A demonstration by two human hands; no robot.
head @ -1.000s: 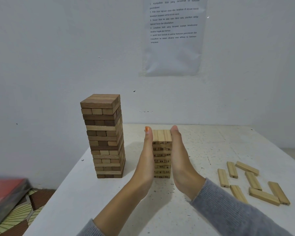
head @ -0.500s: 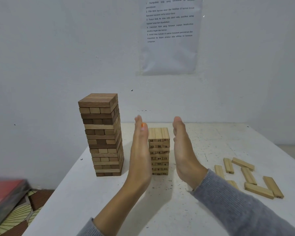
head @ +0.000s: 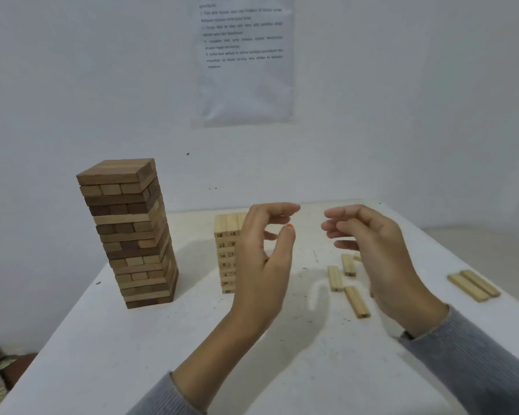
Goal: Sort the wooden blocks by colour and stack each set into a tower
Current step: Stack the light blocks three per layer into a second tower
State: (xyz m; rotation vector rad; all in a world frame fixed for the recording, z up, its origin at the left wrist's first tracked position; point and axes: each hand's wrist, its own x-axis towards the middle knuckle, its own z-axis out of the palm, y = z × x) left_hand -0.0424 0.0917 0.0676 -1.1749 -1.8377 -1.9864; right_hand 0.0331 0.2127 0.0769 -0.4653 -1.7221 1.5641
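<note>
Currently both hands are raised over the white table [head: 138,348], palms turned toward each other, with a clear gap between them. Left hand [head: 264,265]: wrist up, fingers arched over and loosely curled, thumb (orange nail) apart from the forefinger, nothing held. Right hand [head: 384,262]: fingers bent and pointing left, slightly spread, also holding nothing. Grey sleeves [head: 474,363] cover both forearms.

The pale tower [head: 226,250], with numbers on its block ends, stands mid-table directly behind the left hand, which hides its right side; whether they touch cannot be told. The dark tower [head: 132,235], in mixed brown tones, stands well to the left and is taller. Loose pale blocks [head: 356,301] lie flat beneath and beside the right hand. A pair of blocks [head: 474,285] lies side by side near the right edge. A printed sheet [head: 246,64] hangs on the wall behind; its text is blurred.
</note>
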